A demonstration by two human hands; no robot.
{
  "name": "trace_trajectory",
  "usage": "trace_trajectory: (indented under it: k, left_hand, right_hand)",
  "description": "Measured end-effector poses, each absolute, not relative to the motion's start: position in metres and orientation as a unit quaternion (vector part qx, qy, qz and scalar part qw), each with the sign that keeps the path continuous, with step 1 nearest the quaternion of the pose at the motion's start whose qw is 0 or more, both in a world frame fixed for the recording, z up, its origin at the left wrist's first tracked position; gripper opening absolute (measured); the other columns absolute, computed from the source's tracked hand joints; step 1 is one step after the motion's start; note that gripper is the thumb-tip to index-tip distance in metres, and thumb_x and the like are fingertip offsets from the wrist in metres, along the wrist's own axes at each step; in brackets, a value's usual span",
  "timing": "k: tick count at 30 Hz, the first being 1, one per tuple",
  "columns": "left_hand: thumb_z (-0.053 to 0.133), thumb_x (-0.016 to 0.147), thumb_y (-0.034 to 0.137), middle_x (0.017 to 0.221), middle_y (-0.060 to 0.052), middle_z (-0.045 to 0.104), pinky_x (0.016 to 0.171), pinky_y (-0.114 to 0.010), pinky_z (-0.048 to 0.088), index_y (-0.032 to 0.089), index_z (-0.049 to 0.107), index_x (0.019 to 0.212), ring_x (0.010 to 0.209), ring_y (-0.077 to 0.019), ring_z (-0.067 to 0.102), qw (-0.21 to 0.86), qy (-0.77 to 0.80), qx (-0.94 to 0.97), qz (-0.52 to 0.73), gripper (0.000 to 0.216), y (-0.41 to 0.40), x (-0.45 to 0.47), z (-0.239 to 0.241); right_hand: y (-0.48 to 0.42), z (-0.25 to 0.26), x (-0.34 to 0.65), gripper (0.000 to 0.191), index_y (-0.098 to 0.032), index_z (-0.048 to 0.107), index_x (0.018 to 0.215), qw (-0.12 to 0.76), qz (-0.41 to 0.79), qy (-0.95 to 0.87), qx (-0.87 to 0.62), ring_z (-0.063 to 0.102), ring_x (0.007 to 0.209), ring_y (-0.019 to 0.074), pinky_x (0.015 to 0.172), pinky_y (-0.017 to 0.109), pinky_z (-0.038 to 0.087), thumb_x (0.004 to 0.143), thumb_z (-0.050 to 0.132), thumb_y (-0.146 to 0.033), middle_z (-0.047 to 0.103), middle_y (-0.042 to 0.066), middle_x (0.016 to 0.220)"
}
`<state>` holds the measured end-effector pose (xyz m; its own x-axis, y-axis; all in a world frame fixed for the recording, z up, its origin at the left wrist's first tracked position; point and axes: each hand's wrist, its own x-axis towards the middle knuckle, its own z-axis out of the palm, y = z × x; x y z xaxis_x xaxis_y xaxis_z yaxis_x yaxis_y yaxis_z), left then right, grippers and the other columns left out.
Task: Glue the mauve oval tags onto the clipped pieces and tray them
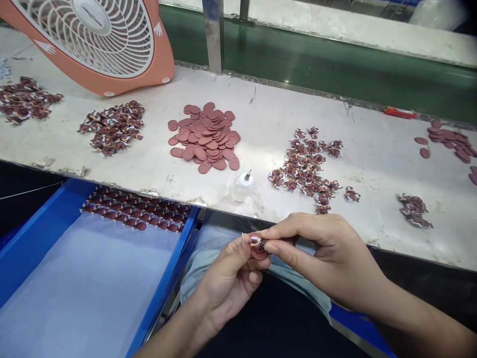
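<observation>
My left hand (229, 278) is closed, its thumb and fingers pinching a reddish-brown oval base (260, 255). A small brown figurine (255, 242) with white and yellow parts lies against that base. From the right, my right hand (331, 248) pinches the figurine's side between thumb and forefinger. Both hands meet above my lap, just in front of the table edge. Beyond them on the tabletop stands a small clear bottle (242, 188) with a thin metal tip. A pile of similar figurines (307, 166) and a pile of oval bases (208, 136) flank the bottle.
More figurines lie in heaps at left (114, 127) and right (413, 210). An orange fan (158, 59) stands at the back left. Below the table, a blue tray (179, 248) holds rows of figurines on bases. A red cutter (400, 113) lies near a green belt (316, 64).
</observation>
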<state>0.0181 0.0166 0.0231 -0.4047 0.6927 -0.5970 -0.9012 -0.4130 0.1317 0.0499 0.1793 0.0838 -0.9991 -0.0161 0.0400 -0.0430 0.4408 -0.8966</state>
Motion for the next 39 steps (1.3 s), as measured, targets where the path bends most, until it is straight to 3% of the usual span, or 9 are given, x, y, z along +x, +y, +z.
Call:
trace_trajectory:
  k: [25, 39]
  left_hand:
    - [0.081, 0.071, 0.025, 0.066, 0.002, 0.068, 0.05, -0.008, 0.05, 0.015, 0.073, 0.074, 0.06, -0.0044, 0.065, 0.488, 0.205, -0.207, 0.823, 0.014, 0.0152, 0.0193, 0.0195]
    - [0.083, 0.069, 0.028, 0.063, 0.002, 0.069, 0.047, -0.008, 0.051, 0.013, 0.074, 0.071, 0.057, -0.0046, 0.065, 0.485, 0.195, -0.238, 0.819, 0.017, 0.0154, 0.0212, 0.0211]
  right_hand:
    - [0.1793, 0.0831, 0.0486, 0.014, -0.02, 0.073, 0.094, 0.026, 0.518, -0.853, 0.051, 0.069, 0.074, 0.0073, 0.068, 0.014, 0.052, 0.085, 0.068, -0.01, 0.075, -0.004, 0.084]
    - [0.1777, 0.0808, 0.0503, 0.017, -0.021, 0.073, 0.097, 0.044, 0.508, -0.858, 0.066, 0.069, 0.072, 0.0086, 0.067, 0.017, 0.053, 0.085, 0.068, -0.011, 0.075, -0.003, 0.082]
